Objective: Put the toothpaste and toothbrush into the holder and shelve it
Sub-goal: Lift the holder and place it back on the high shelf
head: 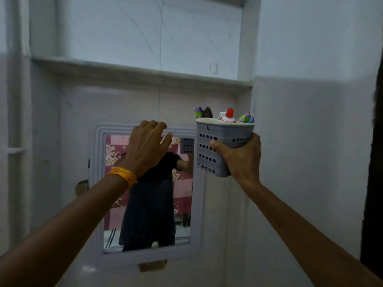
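Observation:
My right hand [241, 160] grips a grey perforated holder [209, 150] from below and behind, raised in front of the wall right of the mirror. A toothpaste tube with a red cap [229, 116] sticks out of its top. Toothbrush heads poke up at the left [199, 112] and right [246, 118] of the tube. My left hand [147, 147] is lifted beside the holder, fingers spread and holding nothing, in front of the mirror's top edge. The shelf ledge [132, 68] of a wall niche runs above both hands.
A white-framed mirror [97, 183] hangs on the tiled wall and reflects a person in a dark shirt. A white pipe [14, 79] runs down the left wall. A dark doorway edge [373, 162] borders the right side.

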Action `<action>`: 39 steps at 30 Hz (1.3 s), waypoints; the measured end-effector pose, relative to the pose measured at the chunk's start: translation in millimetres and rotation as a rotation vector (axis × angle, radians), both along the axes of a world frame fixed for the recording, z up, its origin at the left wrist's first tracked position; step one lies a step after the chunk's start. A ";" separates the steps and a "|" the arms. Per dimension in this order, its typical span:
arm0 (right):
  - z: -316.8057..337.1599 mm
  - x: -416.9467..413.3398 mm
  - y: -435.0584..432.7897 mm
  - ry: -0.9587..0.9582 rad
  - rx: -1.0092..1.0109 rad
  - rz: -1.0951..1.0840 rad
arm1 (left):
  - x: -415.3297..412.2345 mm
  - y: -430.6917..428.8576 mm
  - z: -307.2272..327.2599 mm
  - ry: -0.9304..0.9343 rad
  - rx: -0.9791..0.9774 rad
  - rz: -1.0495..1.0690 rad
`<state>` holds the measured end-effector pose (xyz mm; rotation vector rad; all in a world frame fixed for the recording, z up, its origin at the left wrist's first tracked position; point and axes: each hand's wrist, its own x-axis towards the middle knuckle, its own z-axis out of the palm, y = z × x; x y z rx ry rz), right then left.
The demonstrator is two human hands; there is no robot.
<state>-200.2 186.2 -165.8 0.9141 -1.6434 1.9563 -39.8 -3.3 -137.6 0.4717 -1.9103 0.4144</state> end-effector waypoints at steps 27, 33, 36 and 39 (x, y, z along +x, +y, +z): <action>257.9 -32.3 -43.1 0.049 -0.046 -0.260 | -39.1 -32.4 196.4 -0.127 -0.139 0.265; 259.5 -45.2 -67.1 0.008 0.042 -0.318 | -37.3 -35.0 198.9 -0.183 -0.139 0.215; 259.4 -48.9 -76.1 0.003 0.052 -0.341 | -37.8 -36.5 197.5 -0.165 -0.155 0.187; 260.1 -52.2 -80.2 -0.001 0.059 -0.330 | -39.3 -36.7 196.7 -0.145 -0.168 0.188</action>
